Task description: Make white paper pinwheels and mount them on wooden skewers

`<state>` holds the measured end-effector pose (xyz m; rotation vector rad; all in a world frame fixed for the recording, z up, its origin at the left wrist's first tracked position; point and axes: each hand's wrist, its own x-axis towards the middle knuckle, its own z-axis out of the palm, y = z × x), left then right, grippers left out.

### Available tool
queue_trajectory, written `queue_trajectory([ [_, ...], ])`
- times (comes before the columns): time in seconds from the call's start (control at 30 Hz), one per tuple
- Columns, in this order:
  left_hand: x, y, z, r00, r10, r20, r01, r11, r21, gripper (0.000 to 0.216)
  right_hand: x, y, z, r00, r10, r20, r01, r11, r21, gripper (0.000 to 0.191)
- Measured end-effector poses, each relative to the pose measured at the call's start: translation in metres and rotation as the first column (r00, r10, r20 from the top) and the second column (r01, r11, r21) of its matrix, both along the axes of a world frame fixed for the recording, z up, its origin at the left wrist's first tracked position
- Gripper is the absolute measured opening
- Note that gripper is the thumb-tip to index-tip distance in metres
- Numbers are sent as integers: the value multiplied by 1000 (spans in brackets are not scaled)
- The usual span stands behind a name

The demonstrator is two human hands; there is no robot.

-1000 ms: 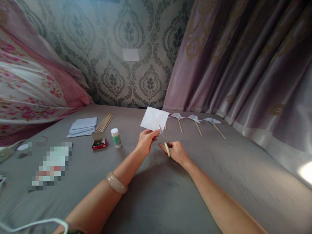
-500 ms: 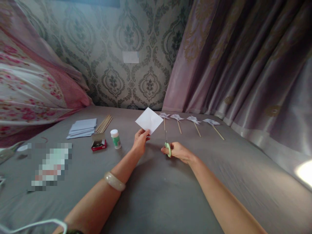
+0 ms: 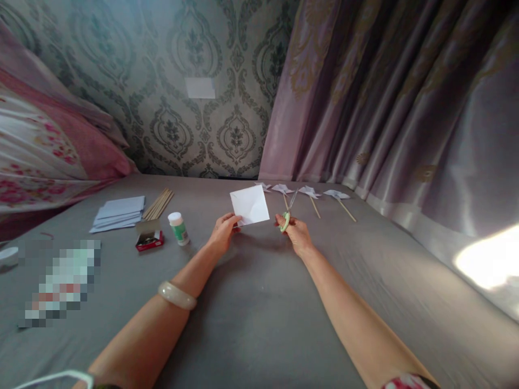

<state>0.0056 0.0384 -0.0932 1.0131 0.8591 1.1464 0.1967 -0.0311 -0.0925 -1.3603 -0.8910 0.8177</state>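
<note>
My left hand [image 3: 225,231] pinches a white square of paper [image 3: 250,205] at its lower left corner and holds it up above the grey sheet. To its right, my right hand [image 3: 298,233] grips a pair of scissors [image 3: 286,220] by the light green handles. The blades point up and away from me, apart from the paper. Beyond the hands lie several white paper pinwheels [image 3: 310,192] on wooden sticks; the leftmost is partly hidden by the square.
To the left stand a glue bottle [image 3: 179,229] with a white cap and an open red box [image 3: 150,241] of small items. Behind them are a stack of paper [image 3: 120,212] and several wooden sticks [image 3: 159,203]. A curtain [image 3: 365,97] hangs at the right.
The paper has turned in my left hand from a diamond to a nearly upright square. My right hand has raised the scissors, blades now tilted right. The whole view has shifted slightly.
</note>
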Motion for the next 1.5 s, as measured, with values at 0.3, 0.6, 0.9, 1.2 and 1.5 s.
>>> queue_trajectory([
  [0.3, 1, -4, -3, 989, -83, -126, 91, 994, 62, 13, -1, 2, -5, 995, 78, -64, -75, 996, 52, 40],
  [0.6, 1, -5, -1, 994, -50, -94, 50, 999, -1, 19, -10, 0, -6, 996, 82, -44, -78, 995, 69, 37],
  [0.9, 3, -9, 4, 996, -81, 24, 83, 992, -96, 38, -17, -1, -5, 1000, -30, 4, 29, 992, 126, 39],
  [1.2, 17, -25, 4, 990, -135, 45, 141, 976, -164, 28, -16, 0, -7, 992, -111, 66, 98, 979, 179, 43],
  [1.5, 15, -22, 4, 997, -34, 75, 45, 988, -146, 33, -20, -3, -1, 998, -34, 43, 29, 992, 124, 45],
])
